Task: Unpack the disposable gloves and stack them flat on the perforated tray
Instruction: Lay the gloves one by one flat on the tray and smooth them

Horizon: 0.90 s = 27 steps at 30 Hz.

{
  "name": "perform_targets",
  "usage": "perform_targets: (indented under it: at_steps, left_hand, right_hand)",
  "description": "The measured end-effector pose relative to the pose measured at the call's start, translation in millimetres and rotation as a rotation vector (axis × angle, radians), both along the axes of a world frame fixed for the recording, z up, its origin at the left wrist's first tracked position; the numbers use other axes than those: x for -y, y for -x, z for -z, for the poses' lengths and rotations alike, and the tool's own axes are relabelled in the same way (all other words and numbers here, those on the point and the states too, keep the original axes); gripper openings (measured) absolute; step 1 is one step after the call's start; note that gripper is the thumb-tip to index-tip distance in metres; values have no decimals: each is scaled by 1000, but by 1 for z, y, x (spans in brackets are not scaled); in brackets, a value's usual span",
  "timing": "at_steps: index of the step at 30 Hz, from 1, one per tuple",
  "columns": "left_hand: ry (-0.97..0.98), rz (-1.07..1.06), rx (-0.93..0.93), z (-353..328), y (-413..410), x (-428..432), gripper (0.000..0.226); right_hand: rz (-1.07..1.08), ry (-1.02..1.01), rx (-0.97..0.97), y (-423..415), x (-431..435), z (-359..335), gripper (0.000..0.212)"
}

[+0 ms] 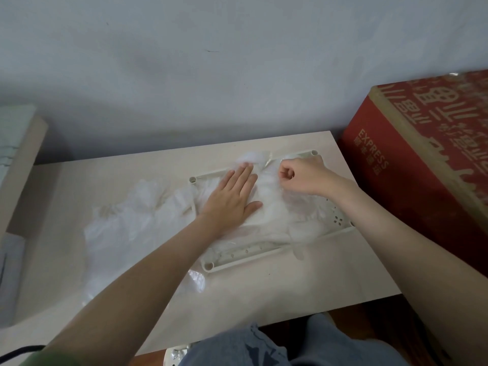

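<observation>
We list first the table [303, 281]: a pale wood-grain laminate top, rectangular, its far edge near the wall, with bare room along its near edge and at its near right corner. Next, a red carton [412, 159] of printed cardboard, standing just beside the table's right edge and taller than the top. Next, a loose heap [137, 215] of thin, translucent, crinkled film gloves, spread over the table's left half and reaching the tray's left rim. Next, the perforated tray [339, 220]: cream plastic, rectangular, with a raised rim and round sockets at its corners, lying askew toward the far right corner. On it we record the glove stack [274, 207], cloudy and wrinkled, covering most of the tray floor. The left hand [232, 199] lies flat on the stack, fingers straight and close together, pressing down. The right hand [303, 175] is curled, thumb to forefinger, pinching the film at the stack's far side.
</observation>
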State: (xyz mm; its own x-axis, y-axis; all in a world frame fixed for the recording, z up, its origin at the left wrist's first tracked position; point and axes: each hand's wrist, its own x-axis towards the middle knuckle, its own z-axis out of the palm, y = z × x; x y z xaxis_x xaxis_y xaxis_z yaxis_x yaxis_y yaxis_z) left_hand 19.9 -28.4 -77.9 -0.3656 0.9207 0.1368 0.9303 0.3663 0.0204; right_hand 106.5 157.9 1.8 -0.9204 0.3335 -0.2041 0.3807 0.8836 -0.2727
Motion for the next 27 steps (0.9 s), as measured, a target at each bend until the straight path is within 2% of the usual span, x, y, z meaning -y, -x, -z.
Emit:
perform_targets:
  at_steps: [4,7,9,12,17,23,25,27]
  left_hand:
    - [32,-13,55,1,-1,1,85]
    - [29,-34,89,0,-3,2,94]
    - [26,-46,95,0,-4,1,97]
    - [12,-55,85,2,-4,1,96]
    - [18,-65,75,3,-4,1,92]
    - [40,-98,68,5,-4,1,92]
    - [41,-111,66,5,-5,0,94]
    - [29,-123,60,4,-7,0,96]
  right_hand:
    - [86,145,-56,-1,-2,-4,26]
    - [85,195,31,-7,-3,-11,42]
    - [70,183,56,-9,-5,-11,35]
    - [66,141,-68,-6,-6,-6,6]
    - [187,364,-245,-4,-15,-5,13]
    - [345,304,-410,-9,-23,-1,15]
    - [352,315,-416,-15,-20,-2,15]
    - [314,297,-357,-23,-13,-4,24]
